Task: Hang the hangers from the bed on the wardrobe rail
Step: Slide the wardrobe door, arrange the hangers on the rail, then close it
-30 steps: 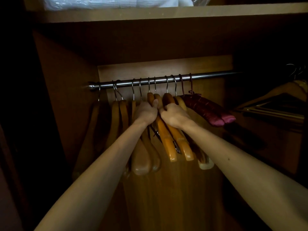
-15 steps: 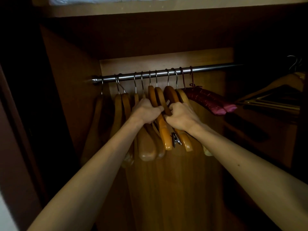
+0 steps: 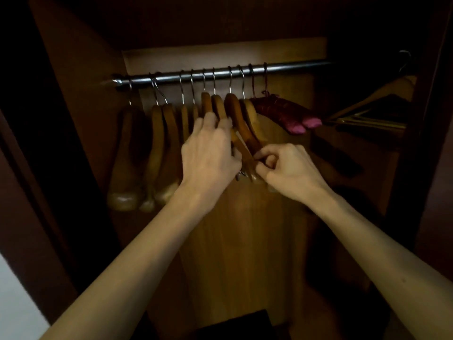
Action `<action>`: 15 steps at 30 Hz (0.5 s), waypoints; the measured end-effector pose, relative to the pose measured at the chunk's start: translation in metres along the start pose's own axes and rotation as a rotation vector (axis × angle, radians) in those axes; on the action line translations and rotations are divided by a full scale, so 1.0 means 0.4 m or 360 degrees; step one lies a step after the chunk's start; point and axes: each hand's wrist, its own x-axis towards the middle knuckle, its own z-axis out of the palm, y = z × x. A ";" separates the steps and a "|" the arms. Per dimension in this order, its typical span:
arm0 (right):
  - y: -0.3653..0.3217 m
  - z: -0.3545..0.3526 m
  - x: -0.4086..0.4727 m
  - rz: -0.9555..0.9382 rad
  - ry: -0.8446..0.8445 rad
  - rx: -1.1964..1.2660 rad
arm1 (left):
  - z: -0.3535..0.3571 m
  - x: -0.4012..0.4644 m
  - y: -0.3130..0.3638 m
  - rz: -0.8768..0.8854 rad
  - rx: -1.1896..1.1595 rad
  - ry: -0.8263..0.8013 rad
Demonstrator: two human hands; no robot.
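A steel wardrobe rail [image 3: 289, 67] runs across the dim wardrobe. Several wooden hangers [image 3: 157, 133] hang from it by metal hooks, packed toward the left end. My left hand [image 3: 210, 155] lies over the middle hangers with its fingers spread across their arms. My right hand [image 3: 289, 170] is curled around the lower arm of an orange-brown wooden hanger [image 3: 241, 123] that hangs from the rail. A padded dark red hanger [image 3: 286, 111] hangs at the right end of the row.
The wardrobe's wooden side wall [image 3: 81, 99] stands close on the left. More wooden hangers [image 3: 372, 106] hang in the dark right section. A dark box [image 3: 237, 325] sits low in the wardrobe. A pale surface [image 3: 17, 303] shows at the bottom left.
The view has tipped downward, so the top shelf is out of sight. Both hands have slid down the hangers' arms, the right one farther, to their lower ends.
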 end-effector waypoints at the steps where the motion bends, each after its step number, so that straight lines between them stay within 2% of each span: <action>1: 0.011 -0.003 -0.027 -0.0020 0.0009 0.0022 | 0.004 -0.024 0.014 0.0118 -0.0024 0.0058; 4: 0.059 -0.002 -0.113 -0.0045 0.0021 0.0029 | 0.029 -0.104 0.056 0.0437 -0.0195 0.0087; 7: 0.136 0.016 -0.212 0.0059 -0.0063 0.0034 | 0.084 -0.194 0.102 0.0653 -0.0530 -0.0054; 12: 0.295 0.053 -0.396 0.0420 -0.0134 0.0008 | 0.233 -0.309 0.212 0.0436 -0.0865 -0.0712; 15: 0.393 0.087 -0.496 0.0581 -0.0291 -0.0044 | 0.345 -0.359 0.312 0.0392 -0.0997 -0.1071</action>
